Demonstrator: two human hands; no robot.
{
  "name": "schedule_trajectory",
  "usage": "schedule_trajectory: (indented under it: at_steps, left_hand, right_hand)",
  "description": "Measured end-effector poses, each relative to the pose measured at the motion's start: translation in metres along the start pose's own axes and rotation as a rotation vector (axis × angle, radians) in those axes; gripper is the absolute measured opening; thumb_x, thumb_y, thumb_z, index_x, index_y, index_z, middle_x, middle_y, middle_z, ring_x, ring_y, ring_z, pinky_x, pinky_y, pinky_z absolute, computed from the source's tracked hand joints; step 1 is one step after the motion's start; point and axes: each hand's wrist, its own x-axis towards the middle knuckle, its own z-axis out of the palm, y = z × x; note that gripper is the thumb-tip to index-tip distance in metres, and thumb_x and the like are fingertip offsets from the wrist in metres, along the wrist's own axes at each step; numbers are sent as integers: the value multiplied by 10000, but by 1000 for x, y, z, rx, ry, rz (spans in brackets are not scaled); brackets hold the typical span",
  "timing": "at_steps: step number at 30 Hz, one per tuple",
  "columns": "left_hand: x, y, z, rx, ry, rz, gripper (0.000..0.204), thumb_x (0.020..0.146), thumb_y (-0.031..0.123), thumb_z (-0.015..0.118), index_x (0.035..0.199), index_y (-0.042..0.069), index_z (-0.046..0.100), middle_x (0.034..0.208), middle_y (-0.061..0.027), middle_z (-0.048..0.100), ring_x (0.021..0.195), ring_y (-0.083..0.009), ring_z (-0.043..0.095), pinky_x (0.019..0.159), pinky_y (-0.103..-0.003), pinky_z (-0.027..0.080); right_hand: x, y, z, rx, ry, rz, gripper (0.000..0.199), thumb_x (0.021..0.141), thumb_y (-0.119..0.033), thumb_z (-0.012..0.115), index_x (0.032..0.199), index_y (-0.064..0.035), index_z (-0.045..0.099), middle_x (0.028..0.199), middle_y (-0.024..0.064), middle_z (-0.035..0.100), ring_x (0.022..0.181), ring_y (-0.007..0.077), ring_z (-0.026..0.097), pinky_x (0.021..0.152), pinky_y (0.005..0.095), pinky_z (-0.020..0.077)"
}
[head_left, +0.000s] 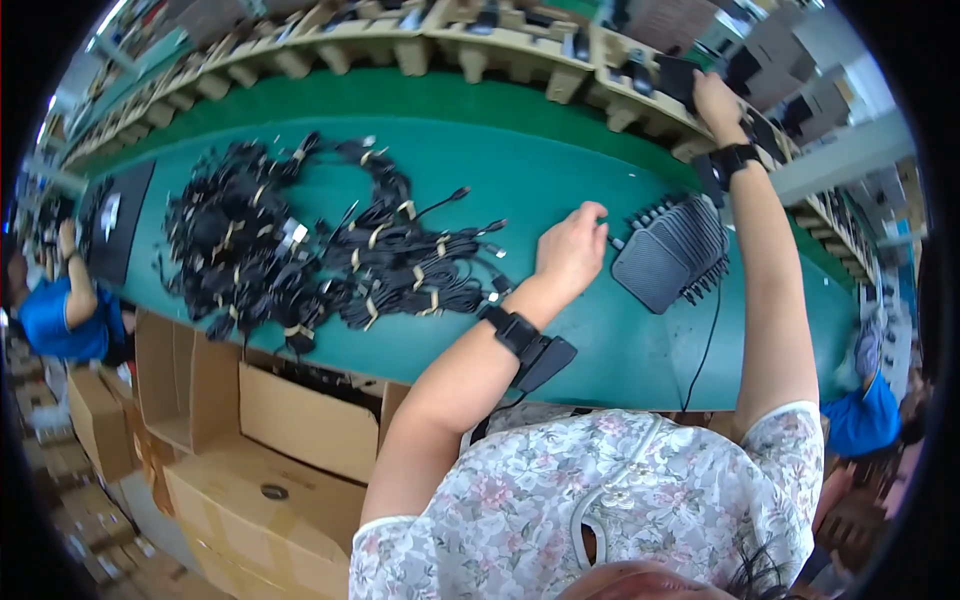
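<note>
Left of the loosely curled left hand (572, 247) sprawl banded black cables (375, 265); just right, ridged black boxes (655, 270). Beside the right hand (717, 103), grip unclear: a flat black box (677, 80).

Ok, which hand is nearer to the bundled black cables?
Left. The left hand is just to the right of the cables; the right hand is farther right and farther away, up at the cardboard tray.

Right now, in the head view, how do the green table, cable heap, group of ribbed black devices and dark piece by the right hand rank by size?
1. Green table
2. Cable heap
3. Group of ribbed black devices
4. Dark piece by the right hand, though it looks farther away
</note>
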Motion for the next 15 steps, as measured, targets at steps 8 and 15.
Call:
schedule_trajectory:
  at_steps: [8,15]
  left_hand:
    - [3,-5,13,-88,-26,63,130,839,111,514,960,64,521,897,-138,608,801,-319,591,680,-420,466]
    - [-5,-1,8,-38,-47,53,122,833,107,509,947,70,534,896,-136,606,806,-323,588,688,-418,468]
  right_hand:
    - [33,58,49,-202,-30,-116,312,895,-189,357,875,21,586,896,256,596,874,395,587,732,454,480]
    - [-1,-5,16,11,90,293,367,896,-288,355,1155,-80,511,971,232,593,917,417,575,805,489,454]
